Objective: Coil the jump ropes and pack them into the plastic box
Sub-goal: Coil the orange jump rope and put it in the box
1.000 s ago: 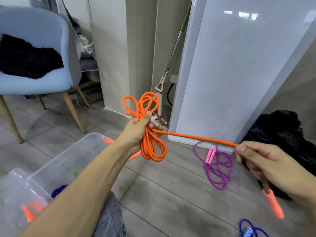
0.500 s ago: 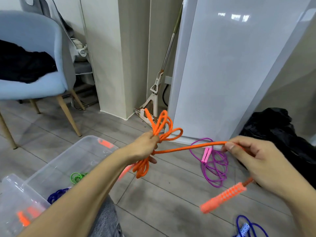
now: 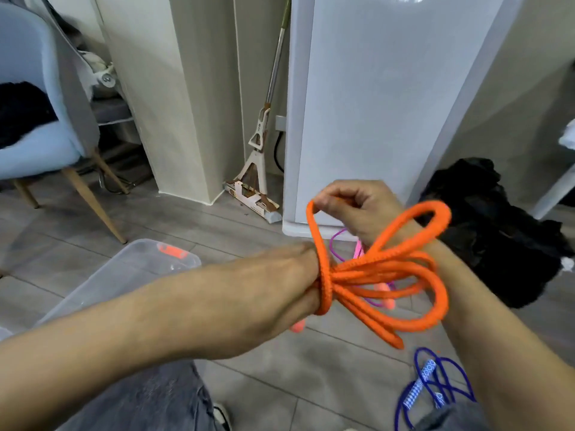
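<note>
Three ropes in sight: one orange rope [image 3: 385, 272] at centre, one purple rope [image 3: 337, 248] on the floor behind it, one blue rope [image 3: 435, 387] at lower right. One clear box [image 3: 124, 275] sits at left of centre. The left hand [image 3: 289, 284] clenches the orange bundle at its waist, loops fanning rightward, long axis roughly left to right. The right hand [image 3: 357, 206], above it, pinches the free strand, which wraps around the bundle beside the left fingers.

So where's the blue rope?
The blue rope lies on the floor at the lower right of the head view, just below the orange rope and beside the right forearm.
</note>
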The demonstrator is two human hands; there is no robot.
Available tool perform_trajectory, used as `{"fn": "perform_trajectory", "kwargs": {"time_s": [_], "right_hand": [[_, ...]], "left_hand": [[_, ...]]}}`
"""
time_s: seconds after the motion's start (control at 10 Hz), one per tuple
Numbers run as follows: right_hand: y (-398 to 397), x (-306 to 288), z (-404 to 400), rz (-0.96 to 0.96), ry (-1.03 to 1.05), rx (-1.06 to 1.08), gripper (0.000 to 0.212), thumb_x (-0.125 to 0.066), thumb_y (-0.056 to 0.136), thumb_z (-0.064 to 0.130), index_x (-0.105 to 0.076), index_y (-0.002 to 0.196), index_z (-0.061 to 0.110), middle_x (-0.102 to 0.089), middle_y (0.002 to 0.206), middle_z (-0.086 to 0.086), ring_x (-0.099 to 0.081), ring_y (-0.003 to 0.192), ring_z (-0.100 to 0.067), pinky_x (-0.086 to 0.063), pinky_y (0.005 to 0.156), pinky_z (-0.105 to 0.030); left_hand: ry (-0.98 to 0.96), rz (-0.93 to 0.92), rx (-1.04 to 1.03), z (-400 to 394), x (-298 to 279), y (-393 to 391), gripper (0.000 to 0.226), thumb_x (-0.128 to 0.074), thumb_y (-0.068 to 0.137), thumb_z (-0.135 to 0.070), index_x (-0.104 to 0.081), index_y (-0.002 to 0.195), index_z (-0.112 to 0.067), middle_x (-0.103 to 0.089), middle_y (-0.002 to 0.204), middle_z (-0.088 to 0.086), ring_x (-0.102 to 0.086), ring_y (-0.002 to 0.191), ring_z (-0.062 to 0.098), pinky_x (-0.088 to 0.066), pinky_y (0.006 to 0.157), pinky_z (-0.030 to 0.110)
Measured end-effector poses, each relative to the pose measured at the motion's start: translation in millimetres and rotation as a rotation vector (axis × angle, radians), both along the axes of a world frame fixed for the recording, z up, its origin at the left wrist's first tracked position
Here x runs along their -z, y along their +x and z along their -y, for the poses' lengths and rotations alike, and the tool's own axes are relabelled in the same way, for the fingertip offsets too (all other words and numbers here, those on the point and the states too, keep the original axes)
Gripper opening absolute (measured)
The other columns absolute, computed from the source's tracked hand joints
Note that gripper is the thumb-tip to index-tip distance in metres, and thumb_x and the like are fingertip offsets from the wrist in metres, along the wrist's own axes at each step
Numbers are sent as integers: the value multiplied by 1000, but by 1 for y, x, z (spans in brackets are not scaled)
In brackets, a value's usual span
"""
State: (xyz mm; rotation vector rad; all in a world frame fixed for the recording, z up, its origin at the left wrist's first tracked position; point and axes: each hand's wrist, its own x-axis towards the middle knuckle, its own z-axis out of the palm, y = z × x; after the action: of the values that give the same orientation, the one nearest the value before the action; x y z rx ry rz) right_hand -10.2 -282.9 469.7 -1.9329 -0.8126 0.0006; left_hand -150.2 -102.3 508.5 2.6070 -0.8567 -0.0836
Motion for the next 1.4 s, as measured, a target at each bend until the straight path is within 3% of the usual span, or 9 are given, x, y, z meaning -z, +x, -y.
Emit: {"fn": "perform_trajectory", "kwargs": {"time_s": [0.2, 0.4, 0.6, 0.7, 0.9, 1.0, 1.1, 1.2, 1.4], "right_hand": [[-31, 83, -19, -265, -64, -41, 27, -59, 97, 5, -73, 80, 22, -58, 56, 13, -50, 53, 2, -39, 60, -19], [-89, 84, -42, -143, -240, 79, 29, -44, 103, 40, -64, 93, 22, -53, 60, 12, -49, 57, -7, -40, 58, -30], [-95, -4, -10, 215, -894, 14, 20, -39, 102, 47, -46, 92, 30, -60, 92, 4, -59, 89, -24, -48, 76, -40], [-82, -39, -7, 278, -891, -53, 22, -53, 96, 50, -53, 84, 33, -61, 81, 7, -57, 78, -14, -50, 73, -37], [-38, -67, 15, -50, -324, -97, 18, -85, 75, 32, -74, 71, 18, -59, 61, -17, -45, 55, -15, -34, 53, -32], [-54, -52, 3, -478, 515, -237, 14, -75, 81, 20, -74, 67, 20, -63, 58, 4, -56, 59, -10, -46, 54, -24], [-47, -16, -17, -460, 498, -52, 29, -63, 92, 25, -73, 65, 25, -46, 55, 13, -43, 46, -12, -32, 46, -24], [-62, 37, -42, -542, 100, -70, 37, -51, 100, 36, -69, 74, 18, -26, 51, -2, -26, 33, -12, -18, 40, -21], [-66, 52, -23, -288, -334, 96, 26, -45, 104, 32, -68, 100, 22, -42, 53, 9, -40, 43, -4, -32, 46, -23]], "left_hand": [[-162, -190, -414, -49, 7, 28, 27, -48, 93, -39, -56, 84, -14, -50, 63, -4, -44, 53, 10, -41, 57, 30], [-13, 50, -697, -55, 88, 81, 18, -46, 101, -26, -43, 91, -12, -58, 92, 13, -59, 90, 38, -41, 73, 41], [350, 174, -357, -27, 118, 80, 14, -41, 101, -21, -44, 114, -15, -46, 108, 9, -56, 96, 35, -40, 69, 41], [320, 291, -105, -17, 110, 68, 20, -42, 99, -30, -50, 113, -18, -49, 104, 4, -56, 91, 25, -42, 66, 34], [-189, 318, 83, -3, 65, 14, 17, -54, 93, -30, -60, 106, -19, -52, 101, -6, -50, 85, 6, -37, 68, 16], [-497, 363, -31, -6, 46, 2, 4, -53, 96, -24, -55, 94, -27, -51, 88, -14, -52, 77, 2, -42, 69, 14], [-717, 350, -229, -4, 46, 9, 13, -51, 97, -18, -52, 88, -29, -55, 77, -14, -51, 61, 5, -46, 57, 20], [-891, 212, -520, -5, 68, 35, 22, -46, 100, -9, -58, 92, -25, -58, 64, -7, -47, 49, 13, -39, 47, 24], [-424, 126, -704, -20, 100, 59, 15, -44, 100, -20, -57, 97, -26, -56, 71, -10, -53, 69, 25, -31, 62, 32]]}}
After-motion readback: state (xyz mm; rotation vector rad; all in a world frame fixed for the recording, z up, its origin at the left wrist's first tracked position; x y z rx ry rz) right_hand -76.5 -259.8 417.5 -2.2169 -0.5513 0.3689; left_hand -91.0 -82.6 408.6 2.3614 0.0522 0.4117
